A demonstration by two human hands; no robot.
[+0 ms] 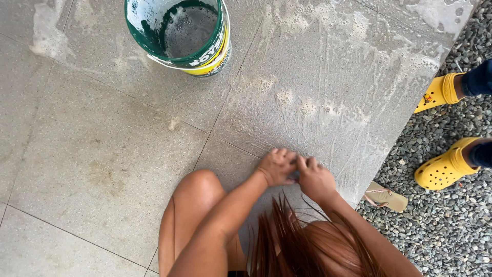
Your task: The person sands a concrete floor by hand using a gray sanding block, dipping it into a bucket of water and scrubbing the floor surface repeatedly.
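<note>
Across the whole view spreads one tiled floor (102, 154), grey, its grout lines running from about 7 o'clock to 1 o'clock, with soapy foam (328, 107) streaked over the tile at 12 to 2 o'clock. One strip of gravel (441, 225) borders it at 3 to 5 o'clock. One green and yellow bucket (205, 56) stands upright at 11 o'clock, its open mouth facing up, grey sudsy water inside. Two yellow clogs (445, 166) of another person stand on the gravel at 3 o'clock, toes pointing toward 9 o'clock, and one tan sandal (385, 196) lies at 4 o'clock.

Two hands meet just below centre, knuckles touching. The left hand (277, 166) and right hand (315, 179) are both curled tight and pressed to the wet tile (whatever they may clasp is hidden beneath the fingers, so I cannot tell what they hold). Both forearms run from 6 o'clock up toward 12.
</note>
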